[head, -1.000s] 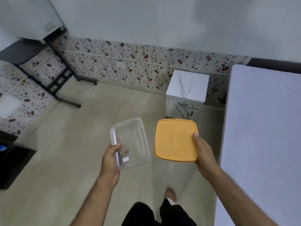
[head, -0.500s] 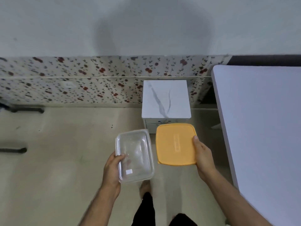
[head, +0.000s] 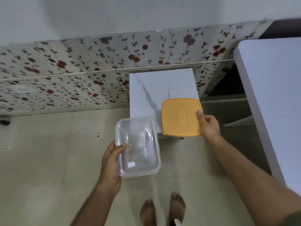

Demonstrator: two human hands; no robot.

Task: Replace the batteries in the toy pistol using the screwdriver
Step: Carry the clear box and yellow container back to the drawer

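My left hand point(head: 112, 162) grips a clear plastic container point(head: 138, 146) by its left rim, thumb over the edge; it looks empty apart from a small white label. My right hand point(head: 209, 125) holds an orange lid point(head: 180, 117) by its right edge, flat over the front right corner of a small marble-topped cabinet point(head: 161, 88). No toy pistol, screwdriver or batteries are in view.
A large white table point(head: 275, 95) fills the right side, its edge close to my right forearm. The floral-papered wall point(head: 81, 75) stands behind the cabinet. Beige floor tiles point(head: 48, 152) lie to the left, and my bare feet point(head: 162, 209) are below.
I have stepped closer to the marble-topped cabinet, which now looks larger. Both hands keep their grips; the orange lid now overlaps the cabinet's top.
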